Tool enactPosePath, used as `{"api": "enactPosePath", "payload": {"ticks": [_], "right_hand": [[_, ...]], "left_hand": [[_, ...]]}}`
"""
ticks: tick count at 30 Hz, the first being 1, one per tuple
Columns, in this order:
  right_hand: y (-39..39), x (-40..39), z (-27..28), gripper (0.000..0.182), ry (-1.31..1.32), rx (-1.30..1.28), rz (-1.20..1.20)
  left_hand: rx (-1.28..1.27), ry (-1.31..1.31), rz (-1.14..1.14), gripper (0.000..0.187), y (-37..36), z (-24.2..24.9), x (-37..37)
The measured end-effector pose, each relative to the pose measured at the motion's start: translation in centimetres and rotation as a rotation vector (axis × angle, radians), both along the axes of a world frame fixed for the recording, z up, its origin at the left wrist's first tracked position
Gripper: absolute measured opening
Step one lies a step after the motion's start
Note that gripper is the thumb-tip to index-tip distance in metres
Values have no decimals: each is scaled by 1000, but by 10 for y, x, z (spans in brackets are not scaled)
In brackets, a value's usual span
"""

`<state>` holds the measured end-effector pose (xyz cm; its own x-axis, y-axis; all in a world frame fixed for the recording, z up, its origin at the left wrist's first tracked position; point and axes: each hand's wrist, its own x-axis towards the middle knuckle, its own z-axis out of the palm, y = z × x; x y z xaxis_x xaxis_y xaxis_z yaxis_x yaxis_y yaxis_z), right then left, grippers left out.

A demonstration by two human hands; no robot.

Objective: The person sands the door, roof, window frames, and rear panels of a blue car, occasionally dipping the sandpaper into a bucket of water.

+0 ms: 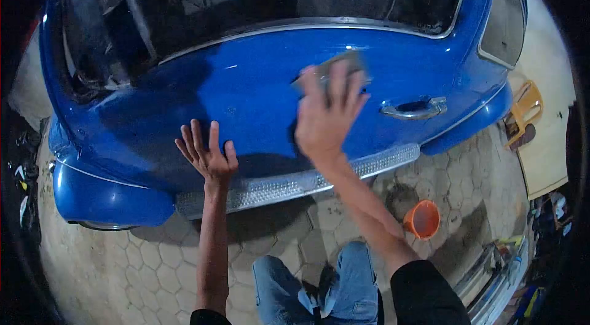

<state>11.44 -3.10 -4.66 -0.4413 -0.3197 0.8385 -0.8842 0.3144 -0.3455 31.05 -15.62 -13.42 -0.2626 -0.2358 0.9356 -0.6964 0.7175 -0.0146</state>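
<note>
A blue car door (258,91) fills the middle of the head view. My right hand (326,116), blurred by motion, presses a flat grey-brown pad (349,62) to the door panel below the window. The pad's exact kind is too smeared to make out. To the right of that hand is the chrome door handle (413,108). My left hand (211,154) is at the lower part of the door with its fingers spread and nothing in them.
A ribbed metal running board (270,193) runs under the door. On the paved floor (166,279) stands an orange bucket (423,219) at the right. Beyond it are long metal pieces (501,276) and a yellow plastic chair (525,110). The blue fender (104,196) bulges out at the left.
</note>
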Motion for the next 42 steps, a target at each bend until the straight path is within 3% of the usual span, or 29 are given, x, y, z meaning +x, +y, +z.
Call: {"api": "enactPosePath", "payload": {"ticks": [3,4,7,9,10,11,13,16,19,22,25,26,29,32,34,36,38,41,42], "right_hand": [[7,1,-46,40,318,120,179],[15,-16,-48,41,492,158,10],[21,-43,-22,42,157,-72,-68],[-9,-13,-9,44,339,-112,-40],[-12,17,-11,47,386,-11,115],[-22,33,-27,48,459,6,286],[-16,46,-60,48,461,22,370],[9,12,-64,48,498,96,50],[-8,-18,4,49,299,-222,-132],[-28,15,23,49,502,-99,120],[4,11,1,47,562,127,289],[18,-2,1,48,552,167,143],[20,-60,6,51,282,-150,-72],[11,-14,8,51,371,22,15],[13,13,-42,53,445,68,220],[22,-7,-111,53,493,75,171],[42,-41,-162,52,340,166,41],[34,-68,-138,53,43,-304,-186],[35,-63,-133,54,79,-230,-149]], "left_hand": [[-2,168,4,56,-4,-6,1],[5,198,12,56,-5,-9,4],[-36,231,11,55,-8,-13,7],[-58,249,12,53,-6,-16,3],[-65,254,17,53,-6,-15,4],[-74,253,21,52,-6,-14,5],[-80,259,34,51,-5,-13,6],[-85,272,28,50,-6,-14,8],[-102,272,37,49,-10,-13,7],[-97,275,36,48,-7,-15,7],[-106,283,32,48,-5,-12,4],[-117,281,39,48,-6,-11,6],[-102,282,54,47,-5,-11,6],[-89,272,42,48,-5,-12,6],[-86,263,39,48,-5,-13,7],[-89,254,49,48,-6,-15,8],[-95,233,39,48,-4,-18,11],[-121,232,43,48,-5,-11,7],[-116,228,43,48,-2,-13,8]]}}
